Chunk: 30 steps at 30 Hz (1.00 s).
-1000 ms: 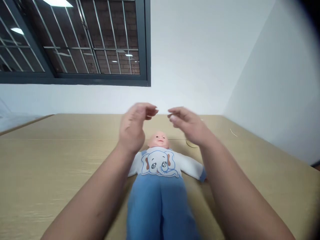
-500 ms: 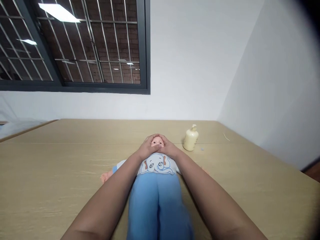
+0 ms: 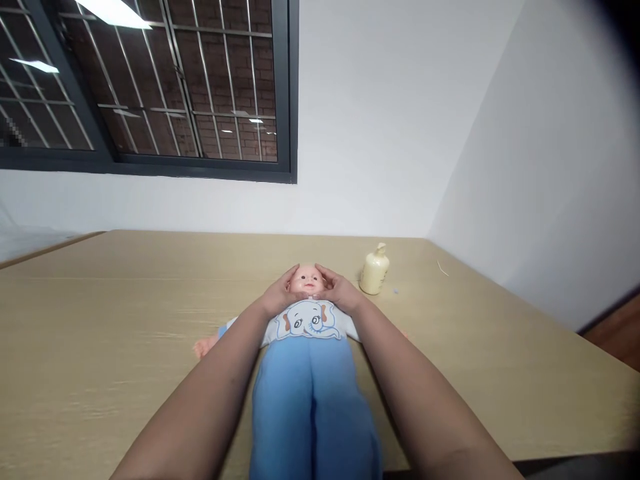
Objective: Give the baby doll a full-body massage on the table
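A baby doll [image 3: 309, 327] lies on its back on the table, its head at the far end and its legs toward me. It wears a white top with an elephant print and blue trousers [image 3: 285, 400]. My left hand [image 3: 280, 293] rests along one side of the doll's head, fingers stretched up and thumb under the cheek. On the other side, my right hand [image 3: 343, 291] lies against the cheek in the same way. Both hands are open, cupped and touching the head [image 3: 308, 277]. The doll's face shows between them, while my forearms partly cover its arms.
A cream pump bottle [image 3: 375, 270] stands upright to the right of the doll's head. Beyond it, a thin pale strip [image 3: 443, 268] lies on the wooden table [image 3: 125, 333]. White walls [image 3: 390, 120] and a barred window [image 3: 200, 87] rise behind.
My hands have slid apart from over the doll's forehead and cheeks to the sides of its head, so more of the face shows. The view has shifted slightly.
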Motion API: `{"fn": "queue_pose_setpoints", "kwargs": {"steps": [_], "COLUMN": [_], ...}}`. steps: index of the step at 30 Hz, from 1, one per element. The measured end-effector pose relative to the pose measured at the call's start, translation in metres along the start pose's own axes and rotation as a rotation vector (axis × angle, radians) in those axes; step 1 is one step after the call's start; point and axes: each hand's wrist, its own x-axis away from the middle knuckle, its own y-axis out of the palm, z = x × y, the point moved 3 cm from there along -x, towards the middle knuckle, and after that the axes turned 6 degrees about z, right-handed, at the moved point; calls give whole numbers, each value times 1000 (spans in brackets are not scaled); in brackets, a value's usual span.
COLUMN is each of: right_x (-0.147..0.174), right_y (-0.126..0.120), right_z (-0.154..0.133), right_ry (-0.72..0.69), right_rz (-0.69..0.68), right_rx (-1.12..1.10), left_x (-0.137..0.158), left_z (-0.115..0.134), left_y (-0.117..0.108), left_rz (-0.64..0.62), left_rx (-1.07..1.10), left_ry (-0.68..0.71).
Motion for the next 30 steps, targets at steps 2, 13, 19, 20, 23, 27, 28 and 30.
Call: {"fn": "queue_pose_setpoints", "kwargs": {"steps": [2, 13, 19, 20, 23, 27, 28, 30], "right_x": [1, 5, 11, 11, 10, 9, 9, 8], "right_y": [-2, -11, -5, -4, -2, 0, -1, -3], "right_z": [-2, -2, -8, -9, -10, -10, -10, -10], "right_ry": [10, 25, 66, 61, 12, -30, -29, -25], "right_rz": [-22, 53, -1, 6, 52, 65, 51, 27], "right_rx": [-70, 15, 223, 247, 302, 256, 235, 205], "left_x": [0, 6, 8, 7, 5, 6, 7, 8], "left_z": [-1, 5, 9, 9, 6, 3, 3, 2], "left_y": [-2, -7, 0, 0, -2, -5, -5, -6], "left_rz": [-17, 65, -11, -4, 31, 14, -3, -32], "left_rx": [68, 287, -42, -77, -99, 23, 56, 115], "left_ry": [-1, -103, -48, -36, -2, -29, -34, -44]}}
